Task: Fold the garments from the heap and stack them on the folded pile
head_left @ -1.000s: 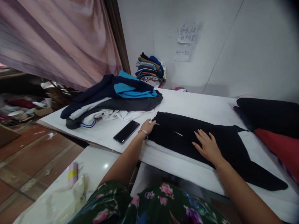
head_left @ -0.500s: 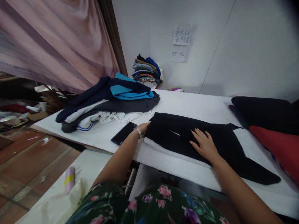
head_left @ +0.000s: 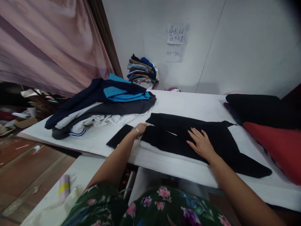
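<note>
Both hands — left hand (head_left: pixel 141 128), right hand (head_left: pixel 200 143) — still flat on black garment (head_left: pixel 218 141).

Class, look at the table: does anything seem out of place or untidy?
Yes. A phone lies among clothing beside the left hand, and the garment heap is crumpled, unlike the flat black garment.

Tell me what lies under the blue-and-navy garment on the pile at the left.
Under the blue-and-navy garment lie a dark grey piece and white clothing, on the white table. Anything deeper is covered.

Left hand (head_left: pixel 141 128) curled, forearm outstretched; right hand (head_left: pixel 199 143) flat, palm down, fingers spread.
</note>
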### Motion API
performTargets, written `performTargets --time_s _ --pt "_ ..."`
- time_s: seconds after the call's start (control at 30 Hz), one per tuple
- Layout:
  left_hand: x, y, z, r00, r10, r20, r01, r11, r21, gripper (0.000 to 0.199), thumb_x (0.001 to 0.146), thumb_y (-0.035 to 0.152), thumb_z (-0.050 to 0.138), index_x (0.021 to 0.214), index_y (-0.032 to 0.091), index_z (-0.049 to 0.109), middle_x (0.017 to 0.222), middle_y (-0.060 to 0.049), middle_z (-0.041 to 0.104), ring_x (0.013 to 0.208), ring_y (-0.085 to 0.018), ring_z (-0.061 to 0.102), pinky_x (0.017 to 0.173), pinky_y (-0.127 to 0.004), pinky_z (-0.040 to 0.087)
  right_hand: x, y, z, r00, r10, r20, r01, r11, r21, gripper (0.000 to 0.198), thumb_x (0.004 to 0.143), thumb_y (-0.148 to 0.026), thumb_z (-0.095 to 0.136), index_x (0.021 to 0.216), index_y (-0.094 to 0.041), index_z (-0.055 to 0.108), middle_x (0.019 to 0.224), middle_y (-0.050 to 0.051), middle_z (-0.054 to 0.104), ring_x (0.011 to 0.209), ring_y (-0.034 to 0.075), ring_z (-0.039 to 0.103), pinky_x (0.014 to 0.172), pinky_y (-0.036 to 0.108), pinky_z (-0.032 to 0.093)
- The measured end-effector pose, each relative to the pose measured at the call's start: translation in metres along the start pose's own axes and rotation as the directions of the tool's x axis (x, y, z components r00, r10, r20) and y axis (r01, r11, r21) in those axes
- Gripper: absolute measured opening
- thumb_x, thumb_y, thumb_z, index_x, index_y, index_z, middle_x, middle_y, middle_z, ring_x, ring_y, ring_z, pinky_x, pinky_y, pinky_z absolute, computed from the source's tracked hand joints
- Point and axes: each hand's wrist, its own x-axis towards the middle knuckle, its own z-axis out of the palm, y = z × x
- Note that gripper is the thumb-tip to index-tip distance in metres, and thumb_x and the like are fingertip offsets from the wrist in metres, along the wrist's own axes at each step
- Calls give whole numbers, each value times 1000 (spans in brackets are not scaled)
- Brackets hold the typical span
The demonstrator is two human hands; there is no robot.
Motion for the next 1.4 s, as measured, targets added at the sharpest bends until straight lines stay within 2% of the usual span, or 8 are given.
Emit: performTargets --time_s 0.17,0.3,0.47,0.6,0.67,0.83,1.17,1.4 --pt "-6 9 -14 993 7 -114 7 993 121 21 82 30 51 74 17 66 68 -4 67 61 -16 61 59 -25 45 1 -2 0 1000 12 3 -12 1000 5 53 94 -46 37 140 -21 43 146 13 43 136 27 36 110 52 22" --pt "-27 34 -7 915 298 -271 -211 928 308 28 89 36 47 102 21 66 101 -5 71 94 -19 63 84 -28 46 2 -4 -2 1000 6 10 -6 1000 0 53 94 -46 37 140 -19 44 145 14 43 136 27 36 110 52 22" --pt "-58 76 49 704 707 74 -648 596 474 43 92 39 46 129 19 54 139 -8 51 131 -21 42 110 -36 30 4 -4 -4 999 20 29 -20 1000 -1 52 94 -44 39 140 -21 43 147 14 41 136 28 35 110 54 22" --pt "-69 99 100 469 800 374 -852 299 429 55 93 47 43 142 23 39 154 -6 29 143 -23 19 117 -46 13 7 -10 -9 997 31 66 -31 1000 -6 51 94 -40 40 141 -20 42 147 13 41 137 28 33 110 55 21" --pt "-64 104 119 417 790 449 -883 235 406 60 92 51 42 144 21 36 155 -8 26 144 -23 16 117 -48 10 7 -14 -14 996 41 84 -42 999 6 52 93 -37 42 142 -20 41 147 13 41 138 28 32 111 56 21" --pt "-39 93 144 527 709 469 -826 298 478 68 89 53 47 145 15 34 153 -13 28 142 -26 23 115 -47 19 -20 -16 -32 994 63 91 -65 997 28 51 93 -39 45 140 -19 44 148 12 40 139 26 30 113 54 19" --pt "-31 86 145 523 740 423 -819 299 490 62 89 48 48 142 17 39 153 -12 31 140 -27 28 114 -47 24 -160 59 -55 828 559 -52 -560 814 -155 49 95 -44 39 138 -23 47 147 12 41 136 27 37 107 55 30" --pt "-26 81 148 498 768 401 -829 286 481 63 88 47 49 141 15 40 151 -13 33 138 -29 32 112 -50 27 -157 75 -66 772 626 -110 -629 777 6 47 95 -48 36 132 -25 54 142 8 48 135 28 37 108 56 30"
